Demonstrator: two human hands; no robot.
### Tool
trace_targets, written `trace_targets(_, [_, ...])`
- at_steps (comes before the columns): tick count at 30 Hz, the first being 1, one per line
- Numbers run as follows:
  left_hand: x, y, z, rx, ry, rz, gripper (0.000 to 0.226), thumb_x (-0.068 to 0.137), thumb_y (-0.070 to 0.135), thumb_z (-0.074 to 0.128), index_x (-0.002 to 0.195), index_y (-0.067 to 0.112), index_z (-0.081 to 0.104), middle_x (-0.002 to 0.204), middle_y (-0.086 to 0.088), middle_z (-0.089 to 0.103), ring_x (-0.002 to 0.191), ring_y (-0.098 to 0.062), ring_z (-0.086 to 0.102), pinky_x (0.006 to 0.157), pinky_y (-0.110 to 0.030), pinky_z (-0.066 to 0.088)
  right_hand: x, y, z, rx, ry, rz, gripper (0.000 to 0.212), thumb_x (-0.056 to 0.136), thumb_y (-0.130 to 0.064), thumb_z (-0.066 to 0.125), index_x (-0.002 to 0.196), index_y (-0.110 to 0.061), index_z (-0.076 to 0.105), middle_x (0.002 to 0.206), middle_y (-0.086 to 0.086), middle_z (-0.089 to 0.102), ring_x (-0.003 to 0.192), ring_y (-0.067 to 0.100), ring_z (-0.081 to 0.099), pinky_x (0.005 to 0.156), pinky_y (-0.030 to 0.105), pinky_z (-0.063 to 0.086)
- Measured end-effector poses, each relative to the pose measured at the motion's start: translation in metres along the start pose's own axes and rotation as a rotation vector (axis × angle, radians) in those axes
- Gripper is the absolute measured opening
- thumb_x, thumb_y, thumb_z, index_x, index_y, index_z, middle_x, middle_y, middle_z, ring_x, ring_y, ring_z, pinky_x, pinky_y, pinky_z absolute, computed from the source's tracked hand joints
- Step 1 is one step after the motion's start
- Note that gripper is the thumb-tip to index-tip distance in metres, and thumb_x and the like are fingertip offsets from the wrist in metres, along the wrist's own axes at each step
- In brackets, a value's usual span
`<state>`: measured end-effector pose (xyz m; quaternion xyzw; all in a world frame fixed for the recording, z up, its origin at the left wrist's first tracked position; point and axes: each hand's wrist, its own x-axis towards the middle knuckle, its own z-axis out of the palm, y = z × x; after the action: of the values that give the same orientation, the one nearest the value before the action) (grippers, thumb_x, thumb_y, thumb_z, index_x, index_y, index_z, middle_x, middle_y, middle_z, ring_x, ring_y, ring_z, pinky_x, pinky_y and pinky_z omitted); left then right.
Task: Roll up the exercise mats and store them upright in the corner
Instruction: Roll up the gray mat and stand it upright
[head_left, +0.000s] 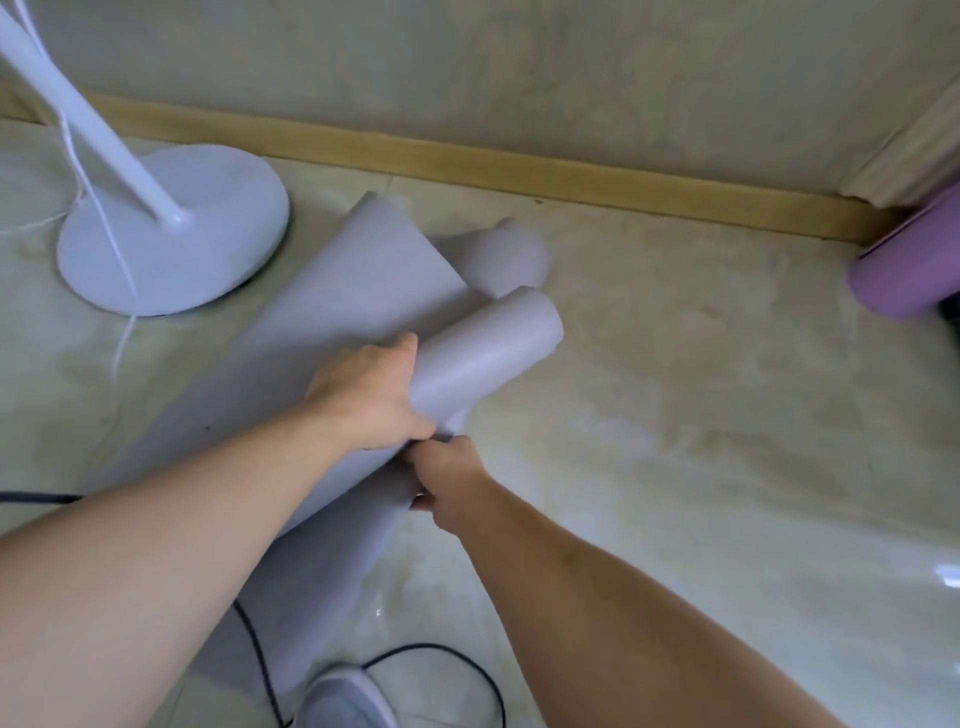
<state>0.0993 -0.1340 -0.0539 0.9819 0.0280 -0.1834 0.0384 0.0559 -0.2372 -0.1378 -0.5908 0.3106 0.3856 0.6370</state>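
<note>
A grey exercise mat (332, 312) lies partly unrolled on the glossy floor, its far end reaching toward the fan base. One end is wound into a roll (493, 348) lifted off the floor. My left hand (369, 395) wraps around the roll's near side. My right hand (447, 480) pinches the mat's edge just below the roll. A second, purple mat (904, 270), rolled up, lies on its side at the right near the wall corner, partly cut off by the frame.
A white fan stand with a round base (171, 228) and thin white cord stands at the left. A black cable (431, 654) loops on the floor near a grey slipper (343, 701). A wooden skirting board (519, 166) runs along the wall. A curtain hem (914, 156) hangs at the right.
</note>
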Motion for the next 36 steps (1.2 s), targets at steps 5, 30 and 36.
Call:
trace_targets(5, [-0.026,0.05,-0.075,0.132,0.142,0.199,0.06,0.071,0.046,0.08,0.096,0.024,0.031,0.087,0.002,0.059,0.078,-0.034,0.056,0.062,-0.037,0.039,-0.056,-0.039,-0.022,0.257,0.064,-0.179,0.016,0.095,0.003,0.062,0.091,-0.012,0.064,0.089,0.007,0.07,0.079,0.021,0.065,0.061,0.038,0.062])
trace_targets(30, [-0.205,0.242,-0.257,0.227,0.511,0.66,0.035,0.091,0.046,0.068,0.119,0.029,0.054,0.116,0.006,0.061,0.107,-0.024,0.066,0.078,-0.038,0.049,-0.475,-0.15,-0.228,-1.028,0.31,-1.154,0.029,0.08,-0.015,0.082,0.095,-0.021,0.058,0.081,-0.006,0.073,0.072,0.012,0.071,0.07,0.038,0.061])
trace_targets(36, [-0.238,0.248,-0.259,0.258,0.6,0.707,0.069,0.087,0.048,0.075,0.135,0.034,0.028,0.117,0.006,0.061,0.101,-0.028,0.07,0.067,-0.038,0.046,-0.479,-0.131,-0.25,-1.619,0.837,-1.252,0.097,0.063,-0.058,0.091,0.138,-0.023,0.04,0.125,-0.006,0.047,0.118,0.021,0.048,0.104,0.036,0.039])
